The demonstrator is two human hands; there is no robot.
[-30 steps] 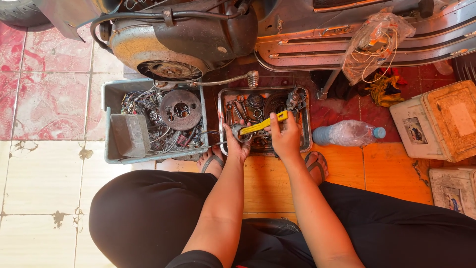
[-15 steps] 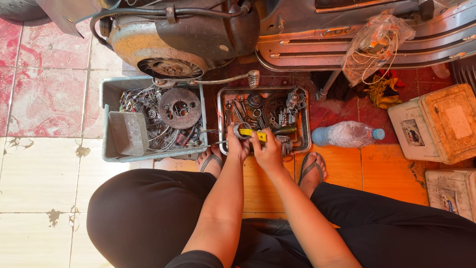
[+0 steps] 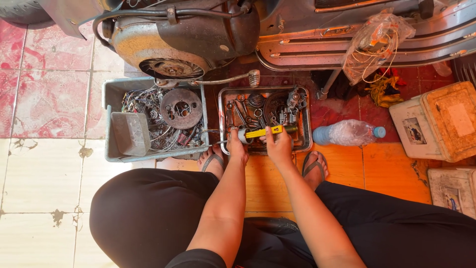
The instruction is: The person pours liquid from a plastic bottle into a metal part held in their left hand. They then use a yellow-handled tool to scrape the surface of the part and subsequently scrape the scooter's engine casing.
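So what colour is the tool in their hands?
Yellow handle, with a dark tip; the tool shows in the head view.

I see the floor (image 3: 44, 164) carrying everything: pale cracked tiles at left, red marbled tiles at top left, orange tiles under my feet. On it sits a grey plastic bin (image 3: 113, 151) of metal parts, just beside a metal tray (image 3: 306, 126) of wrenches and small parts. A clear plastic bottle (image 3: 347, 132) with a blue cap lies on its side right of the tray. Two worn white boxes (image 3: 439, 121) (image 3: 453, 188) rest at the right edge. A scooter (image 3: 198, 34) stands on the floor along the top, yellow rags (image 3: 384, 92) beneath it.
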